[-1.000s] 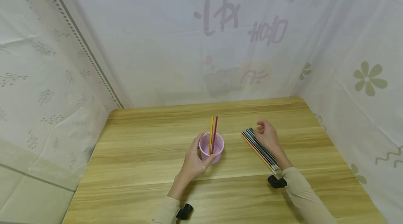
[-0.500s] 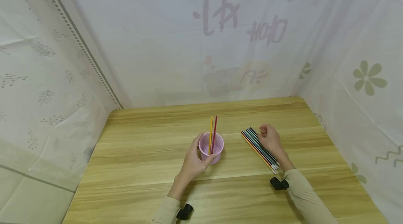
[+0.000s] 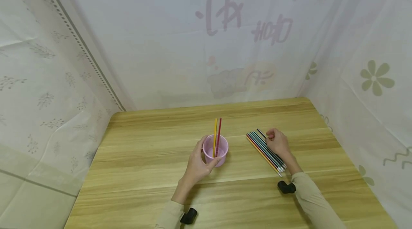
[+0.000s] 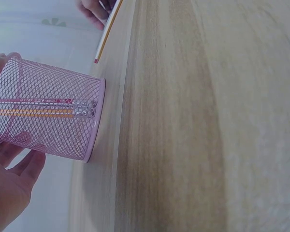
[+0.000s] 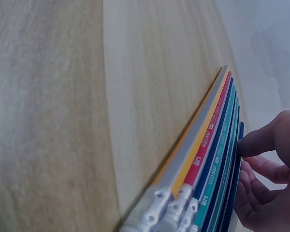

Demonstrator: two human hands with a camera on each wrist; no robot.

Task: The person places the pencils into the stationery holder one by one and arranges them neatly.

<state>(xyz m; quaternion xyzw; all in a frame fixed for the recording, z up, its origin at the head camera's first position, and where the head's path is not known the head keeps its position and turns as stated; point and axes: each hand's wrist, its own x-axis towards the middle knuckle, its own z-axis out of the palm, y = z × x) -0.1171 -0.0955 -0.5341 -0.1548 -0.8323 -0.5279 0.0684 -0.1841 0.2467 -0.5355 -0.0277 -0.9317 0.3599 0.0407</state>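
My left hand grips a pink mesh pencil cup at its rim and side. Inside the cup lean a yellow pencil and a red pencil, eraser ends down, as the left wrist view shows through the mesh. To the right, my right hand pinches a dark pencil at the outer edge of a row of pencils. Its far end stands slightly apart from the row. In the right wrist view the thumb and fingers are at that outermost pencil, and the row shows yellow, red, navy and green pencils.
The wooden table carries the cup near its middle. A white patterned cloth hangs along the back, with more cloth at both sides. Black wrist cameras sit at the sleeves.
My right hand has drawn back slightly to the right, and the outermost dark pencil has separated from the row with it. The left hand and cup have stayed in place.
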